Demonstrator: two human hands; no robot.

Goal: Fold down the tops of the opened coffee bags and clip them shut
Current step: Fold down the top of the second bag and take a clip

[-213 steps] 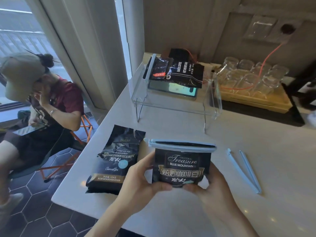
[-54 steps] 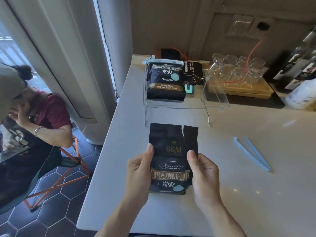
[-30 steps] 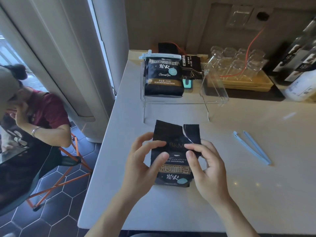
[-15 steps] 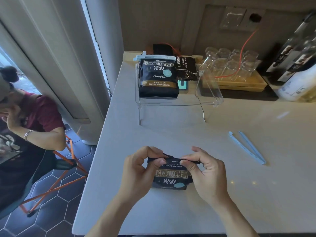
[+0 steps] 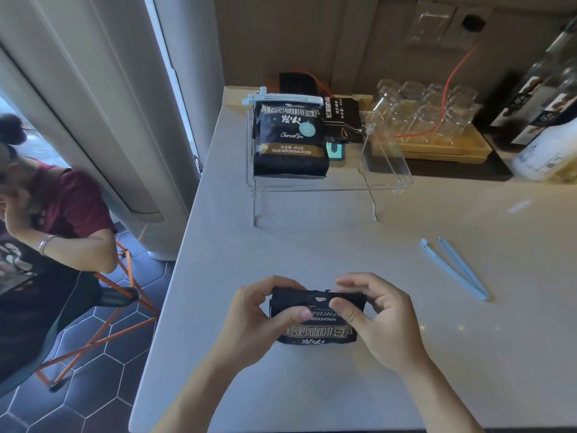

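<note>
Black foil coffee bag (image 5: 315,320) lies near the tabletop (image 5: 406,354) edge, with both hands, left (image 5: 259,317) and right (image 5: 377,320), pinching its folded-over top, probably so the crease holds for clipping. The open pale blue plastic clip (image 5: 454,267) waits further right, and the clipped bag (image 5: 288,137) is parked on the clear acrylic stand (image 5: 387,179) at the back.
</note>
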